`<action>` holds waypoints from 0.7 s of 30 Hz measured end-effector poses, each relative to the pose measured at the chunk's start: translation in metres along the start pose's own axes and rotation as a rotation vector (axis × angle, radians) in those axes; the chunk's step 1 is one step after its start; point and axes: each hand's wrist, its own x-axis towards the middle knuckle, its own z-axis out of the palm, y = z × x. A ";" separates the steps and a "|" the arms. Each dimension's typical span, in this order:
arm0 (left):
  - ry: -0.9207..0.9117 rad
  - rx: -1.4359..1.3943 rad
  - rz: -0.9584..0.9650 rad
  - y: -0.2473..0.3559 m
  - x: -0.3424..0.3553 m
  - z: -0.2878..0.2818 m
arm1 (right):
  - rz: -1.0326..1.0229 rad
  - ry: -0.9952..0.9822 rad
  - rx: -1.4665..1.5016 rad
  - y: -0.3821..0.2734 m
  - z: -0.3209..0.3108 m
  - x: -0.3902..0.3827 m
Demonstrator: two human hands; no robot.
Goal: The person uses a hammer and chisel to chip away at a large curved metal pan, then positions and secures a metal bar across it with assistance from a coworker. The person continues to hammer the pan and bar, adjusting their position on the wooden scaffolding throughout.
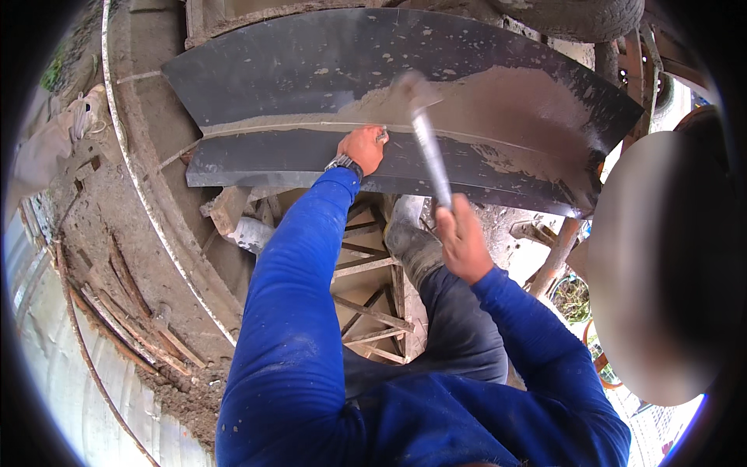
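My right hand [464, 240] grips the lower end of a hammer [433, 159] with a pale metallic handle. Its head is smeared by motion above a dark panel [288, 62]. My left hand [362, 149], with a watch [345, 163] on the wrist, is closed against the panel beside a thin raised line [311, 126] running along it. A small grey piece shows at its fingers, too little to name. Brownish dust or mud [506, 101] covers much of the panel's right part.
Below the panel stands a wooden or metal frame with crossbars [366, 266], next to my leg [459, 327]. A pale cable [144, 187] runs down the left, past loose sticks [124, 319]. A tyre [576, 17] lies at the top right; a large blurred rounded object [646, 272] fills the right.
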 end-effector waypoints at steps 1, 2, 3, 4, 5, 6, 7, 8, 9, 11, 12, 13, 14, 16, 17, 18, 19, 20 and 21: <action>0.044 0.009 0.010 -0.003 -0.002 0.007 | -0.004 -0.058 -0.091 0.030 0.000 0.001; 0.090 0.023 0.018 -0.013 -0.002 0.015 | -0.012 -0.116 -0.176 0.043 0.001 0.004; 0.213 0.102 0.180 -0.037 0.004 0.028 | 0.064 -0.162 -0.114 0.021 -0.005 0.012; 0.132 0.066 0.119 -0.030 0.001 0.025 | 0.049 -0.126 -0.112 0.012 -0.007 0.008; 0.056 0.035 0.059 -0.016 0.000 0.013 | 0.027 -0.090 -0.108 0.004 -0.009 0.008; -0.020 0.005 -0.002 -0.005 0.000 0.005 | 0.006 -0.054 -0.105 -0.004 -0.012 0.009; -0.016 0.008 -0.003 -0.005 -0.001 0.001 | -0.016 -0.020 -0.072 -0.022 -0.016 0.010; -0.017 0.009 -0.006 -0.007 -0.002 0.000 | -0.031 0.013 -0.039 -0.040 -0.019 0.011; -0.017 0.011 -0.009 -0.010 -0.002 0.000 | -0.047 0.045 -0.006 -0.051 -0.019 0.011; -0.021 0.008 -0.003 -0.009 -0.001 -0.002 | -0.078 0.081 0.121 -0.057 -0.015 0.009; -0.023 0.007 -0.001 -0.009 -0.002 -0.003 | -0.094 0.099 0.185 -0.056 -0.013 0.007; -0.022 0.012 0.004 -0.008 -0.004 -0.002 | -0.053 0.089 0.138 -0.038 -0.007 0.003; -0.022 0.017 0.019 -0.002 -0.003 -0.003 | -0.002 0.013 0.035 -0.005 0.001 0.000; 0.024 0.006 0.072 -0.001 0.000 0.005 | 0.097 -0.146 -0.174 0.049 0.008 0.000; 0.077 0.001 0.101 -0.019 0.001 0.018 | 0.152 -0.137 -0.097 0.046 0.008 0.007; 0.131 -0.001 0.128 -0.029 0.005 0.025 | 0.073 -0.108 -0.113 0.038 0.004 0.018; 0.032 -0.064 0.025 -0.020 0.000 0.014 | 0.027 -0.074 -0.126 0.023 0.001 0.016; 0.014 -0.040 0.024 -0.018 -0.002 0.011 | -0.036 -0.043 -0.141 0.002 -0.005 0.019; 0.014 -0.011 0.019 -0.018 0.003 0.006 | -0.021 -0.021 -0.077 -0.016 -0.009 0.019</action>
